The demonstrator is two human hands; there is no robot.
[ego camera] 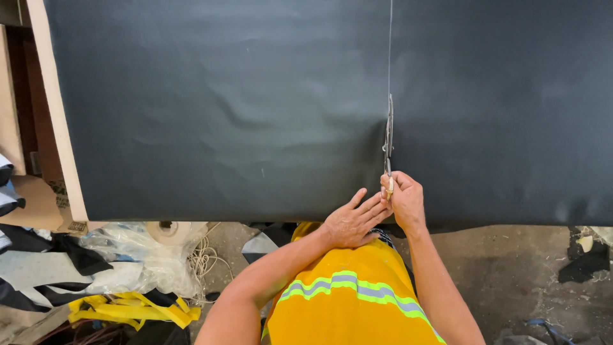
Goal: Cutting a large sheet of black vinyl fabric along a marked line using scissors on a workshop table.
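Right hand (406,201) is gripping the scissors (388,137), fingers clenched round the handles; blades are pointing straight away from the fingertips, along a thin chalk line (390,45) on the dark fabric (223,108). Left hand (352,222) is lying flat, fingers released and spread, pressing the fabric at the desk edge just left of the handles, fingertips nearly touching the right hand

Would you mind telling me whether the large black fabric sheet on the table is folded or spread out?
Spread out: the large black fabric sheet lies flat across the table, with only faint ripples and no folded layers.
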